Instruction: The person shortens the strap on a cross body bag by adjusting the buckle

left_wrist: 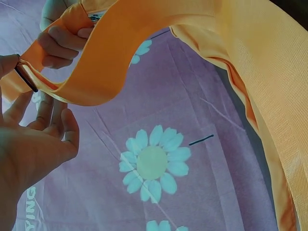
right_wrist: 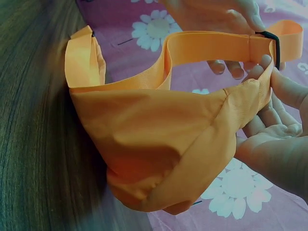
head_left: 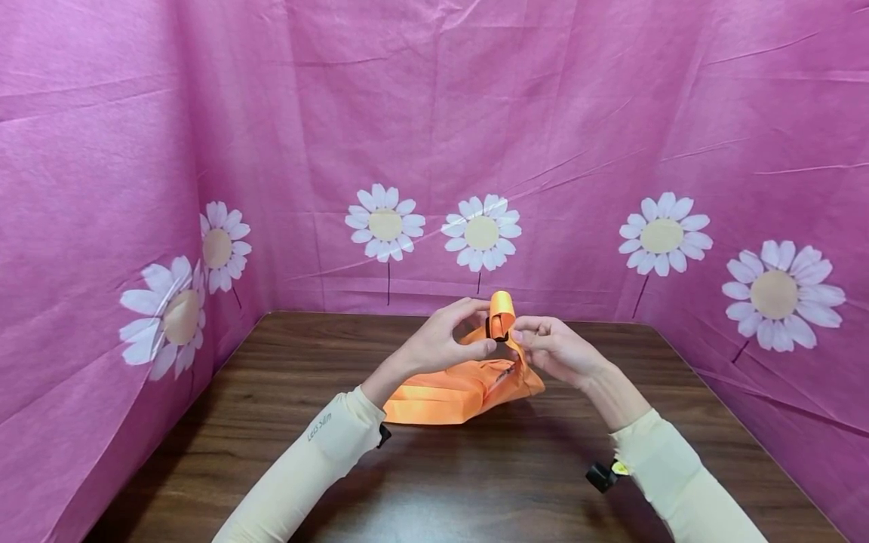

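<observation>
An orange fabric bag [head_left: 441,396] with a wide strap rests on the table, its right end lifted toward the hands. My left hand [head_left: 444,332] pinches the black strap slider [left_wrist: 26,78] between thumb and fingers. From the slider, a loop of orange strap [head_left: 502,304] stands up. Close on the other side, my right hand [head_left: 560,351] pinches the strap near where it joins the bag's end. In the right wrist view the bag body [right_wrist: 154,139] hangs soft and creased, with the right hand's thumb [right_wrist: 288,89] beside the slider.
The dark wood-grain table [head_left: 285,467] lies beneath the bag. Pink cloth with printed white flowers [head_left: 482,234] encloses its back and sides. Both sleeves are pale, and a small black device [head_left: 600,477] sits by the right wrist.
</observation>
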`<action>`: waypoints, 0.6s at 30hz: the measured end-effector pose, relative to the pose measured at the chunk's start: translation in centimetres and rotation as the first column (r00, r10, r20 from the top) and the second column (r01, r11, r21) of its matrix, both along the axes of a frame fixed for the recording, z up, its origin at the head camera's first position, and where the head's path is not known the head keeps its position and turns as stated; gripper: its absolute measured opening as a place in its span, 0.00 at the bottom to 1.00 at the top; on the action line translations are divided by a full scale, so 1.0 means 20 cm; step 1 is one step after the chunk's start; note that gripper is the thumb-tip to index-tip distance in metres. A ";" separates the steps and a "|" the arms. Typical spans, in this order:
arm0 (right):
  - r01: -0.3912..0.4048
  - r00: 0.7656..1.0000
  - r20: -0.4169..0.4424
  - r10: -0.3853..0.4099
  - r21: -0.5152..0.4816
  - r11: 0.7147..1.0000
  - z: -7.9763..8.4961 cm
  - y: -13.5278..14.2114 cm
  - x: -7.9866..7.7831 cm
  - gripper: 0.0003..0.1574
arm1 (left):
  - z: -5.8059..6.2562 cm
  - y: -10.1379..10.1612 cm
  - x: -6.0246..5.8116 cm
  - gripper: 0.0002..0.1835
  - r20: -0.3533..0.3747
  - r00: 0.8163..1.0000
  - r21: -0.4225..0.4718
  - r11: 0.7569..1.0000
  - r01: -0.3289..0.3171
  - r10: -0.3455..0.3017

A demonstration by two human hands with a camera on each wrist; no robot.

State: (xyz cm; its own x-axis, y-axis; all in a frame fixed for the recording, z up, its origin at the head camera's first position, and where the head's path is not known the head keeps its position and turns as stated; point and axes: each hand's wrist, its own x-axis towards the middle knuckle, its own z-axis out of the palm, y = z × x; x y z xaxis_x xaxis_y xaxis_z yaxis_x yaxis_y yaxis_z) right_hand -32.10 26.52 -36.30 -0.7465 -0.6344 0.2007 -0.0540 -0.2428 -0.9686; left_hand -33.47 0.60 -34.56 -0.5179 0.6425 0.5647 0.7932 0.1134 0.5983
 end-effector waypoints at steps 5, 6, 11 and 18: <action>-0.006 1.000 0.010 0.006 0.008 1.000 -0.01 0.00 0.00 0.15 | 0.00 0.00 0.00 0.25 0.019 1.000 0.017 1.000 0.006 -0.006; -0.006 1.000 0.016 0.006 0.011 1.000 -0.01 0.00 -0.01 0.14 | 0.00 0.00 0.00 0.25 0.016 1.000 0.014 1.000 0.000 0.000; -0.015 0.999 0.028 0.014 0.033 0.999 -0.04 0.02 -0.03 0.15 | 0.01 -0.01 0.00 0.26 0.006 1.000 0.013 1.000 -0.028 0.028; -0.085 0.996 0.035 0.083 0.065 0.994 -0.09 0.05 -0.06 0.16 | 0.02 -0.04 -0.02 0.26 -0.001 0.998 0.038 0.997 -0.070 0.070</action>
State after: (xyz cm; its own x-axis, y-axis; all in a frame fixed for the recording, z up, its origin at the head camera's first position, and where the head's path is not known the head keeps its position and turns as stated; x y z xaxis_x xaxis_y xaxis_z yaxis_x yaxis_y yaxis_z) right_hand -33.39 27.55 -38.08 -0.6951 -0.7066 0.1329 -0.0051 -0.1799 -0.9837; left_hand -33.81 -0.10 -34.25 -0.5590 0.5829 0.5897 0.7858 0.1455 0.6011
